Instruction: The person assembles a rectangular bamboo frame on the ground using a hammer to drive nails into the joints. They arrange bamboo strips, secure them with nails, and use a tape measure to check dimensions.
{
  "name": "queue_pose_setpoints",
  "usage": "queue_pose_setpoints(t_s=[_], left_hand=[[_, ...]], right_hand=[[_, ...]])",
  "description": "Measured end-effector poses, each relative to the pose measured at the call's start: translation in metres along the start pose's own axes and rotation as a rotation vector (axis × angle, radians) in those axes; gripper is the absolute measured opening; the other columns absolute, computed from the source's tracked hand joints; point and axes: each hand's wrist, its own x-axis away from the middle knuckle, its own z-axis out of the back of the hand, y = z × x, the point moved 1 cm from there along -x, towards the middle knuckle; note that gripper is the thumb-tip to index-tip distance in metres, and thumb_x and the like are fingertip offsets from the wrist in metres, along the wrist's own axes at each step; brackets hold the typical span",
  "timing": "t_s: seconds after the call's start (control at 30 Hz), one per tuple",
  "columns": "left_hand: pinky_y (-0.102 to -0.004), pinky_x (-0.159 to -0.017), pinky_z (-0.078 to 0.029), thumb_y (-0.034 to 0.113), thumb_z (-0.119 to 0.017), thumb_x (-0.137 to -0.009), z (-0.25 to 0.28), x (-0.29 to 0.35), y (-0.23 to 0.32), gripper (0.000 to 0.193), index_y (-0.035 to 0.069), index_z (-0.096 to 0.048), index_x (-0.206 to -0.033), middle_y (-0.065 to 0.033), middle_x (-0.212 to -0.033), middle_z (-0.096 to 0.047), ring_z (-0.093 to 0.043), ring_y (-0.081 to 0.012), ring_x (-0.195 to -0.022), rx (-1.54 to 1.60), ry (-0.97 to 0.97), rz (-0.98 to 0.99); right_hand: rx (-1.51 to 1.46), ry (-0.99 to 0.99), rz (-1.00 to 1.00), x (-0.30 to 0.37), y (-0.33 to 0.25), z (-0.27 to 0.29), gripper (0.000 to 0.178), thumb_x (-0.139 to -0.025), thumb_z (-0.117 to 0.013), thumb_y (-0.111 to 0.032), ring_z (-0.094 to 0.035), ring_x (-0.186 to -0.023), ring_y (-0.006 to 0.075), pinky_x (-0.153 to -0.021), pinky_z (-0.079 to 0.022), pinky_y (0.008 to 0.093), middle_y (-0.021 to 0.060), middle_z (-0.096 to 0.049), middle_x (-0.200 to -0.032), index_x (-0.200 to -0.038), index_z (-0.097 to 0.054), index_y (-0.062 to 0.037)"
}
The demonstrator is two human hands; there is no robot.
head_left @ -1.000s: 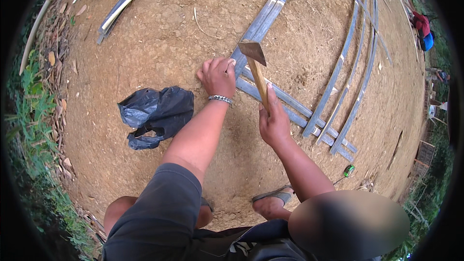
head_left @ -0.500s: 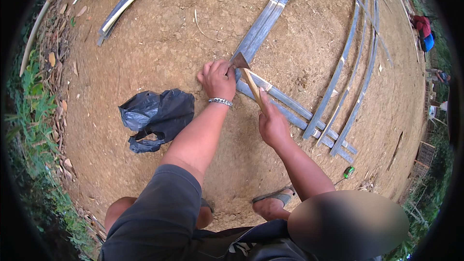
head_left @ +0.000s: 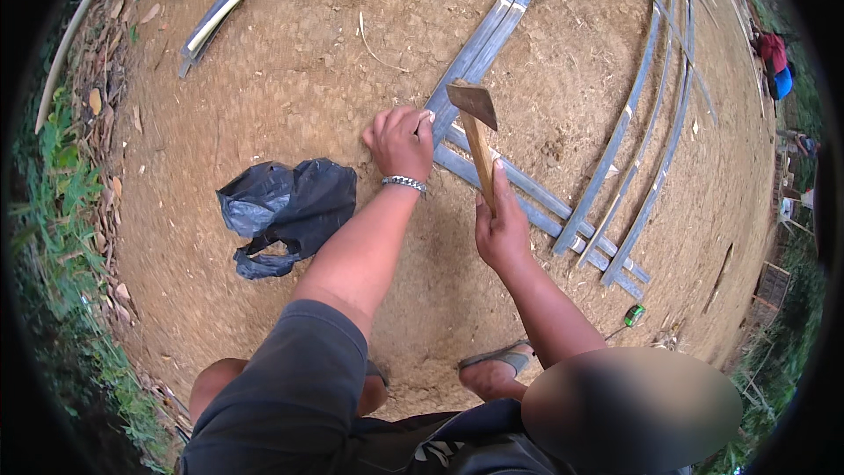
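Observation:
My right hand [head_left: 505, 227] is closed round the wooden handle of a small hatchet [head_left: 475, 136]. Its dark, broad metal head is raised over the corner where the long grey bamboo strips [head_left: 492, 35] meet a crosswise pair of strips [head_left: 532, 191]. At the left side of that corner, my left hand [head_left: 401, 145] stays low with its fingers curled and the thumb against the index finger. A small pale spot shows at the thumb tip. Whatever the left fingers grip is hidden. A chain bracelet circles the left wrist.
A crumpled black plastic bag [head_left: 290, 211] lies left of my left forearm. Several long curved strips [head_left: 615, 145] cross the lower pair at the right. More strips [head_left: 230, 2] lie at the upper left. A small green object [head_left: 634, 315] is near my right foot.
The hatchet head has lifted off the corner and moved slightly right, its blade now turned to the right. The left hand has barely moved.

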Motion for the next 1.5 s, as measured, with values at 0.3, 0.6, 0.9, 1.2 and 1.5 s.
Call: queue_pose_setpoints(t_s=[0.3, 0.6, 0.9, 1.2, 1.5], left_hand=[[-0.0429, -0.105, -0.033, 0.018, -0.075, -0.085, 0.0, -0.001, -0.005, 0.013, 0.018, -0.08, -0.097, 0.0018, -0.103, -0.073, -0.061, -0.0211, -0.11, 0.033, -0.041, 0.014], [-0.0454, -0.112, -0.024, 0.023, -0.074, -0.088, 0.017, 0.005, -0.01, 0.018, 0.018, -0.08, -0.103, 0.0013, -0.118, -0.069, -0.05, -0.023, -0.129, -0.046, -0.104, 0.078], [-0.0491, -0.115, -0.019, 0.026, -0.071, -0.09, 0.017, 0.009, -0.008, 0.02, 0.018, -0.08, -0.106, 0.0032, -0.126, -0.065, -0.045, -0.0247, -0.134, -0.091, -0.137, 0.109], [-0.0486, -0.116, -0.02, 0.024, -0.07, -0.091, 0.019, 0.009, -0.005, 0.019, 0.018, -0.08, -0.107, 0.0034, -0.127, -0.064, -0.044, -0.0248, -0.137, -0.11, -0.149, 0.121], [-0.0482, -0.116, -0.02, 0.024, -0.07, -0.091, 0.016, 0.009, -0.007, 0.018, 0.018, -0.081, -0.105, 0.0041, -0.127, -0.065, -0.044, -0.0245, -0.137, -0.113, -0.142, 0.108]], right_hand=[[0.009, -0.096, -0.126, 0.002, 0.001, 0.006, 0.078, -0.093, -0.057, 0.0, -0.064, -0.106, 0.0468, -0.09, -0.052, 0.0509, 0.0268, -0.064, -0.117, -0.162, -0.029, -0.0245], [0.06, -0.246, -0.251, -0.027, 0.001, 0.01, 0.074, -0.094, -0.055, 0.0, -0.058, -0.124, 0.0473, -0.103, -0.048, 0.0488, 0.0295, -0.06, -0.135, -0.161, -0.03, -0.0185], [0.014, -0.097, -0.029, -0.016, -0.002, 0.006, 0.075, -0.093, -0.057, 0.001, -0.065, -0.103, 0.0465, -0.087, -0.053, 0.0504, 0.0267, -0.064, -0.117, -0.161, -0.031, -0.0196], [0.124, -0.135, -0.009, -0.015, 0.006, 0.002, 0.075, -0.095, -0.061, 0.0, -0.067, -0.098, 0.045, -0.084, -0.055, 0.0477, 0.0259, -0.064, -0.115, -0.161, -0.03, -0.0163], [0.168, -0.16, -0.024, -0.001, 0.013, -0.011, 0.073, -0.094, -0.063, 0.001, -0.067, -0.097, 0.0458, -0.08, -0.056, 0.0442, 0.0278, -0.064, -0.117, -0.159, -0.03, -0.0074]])
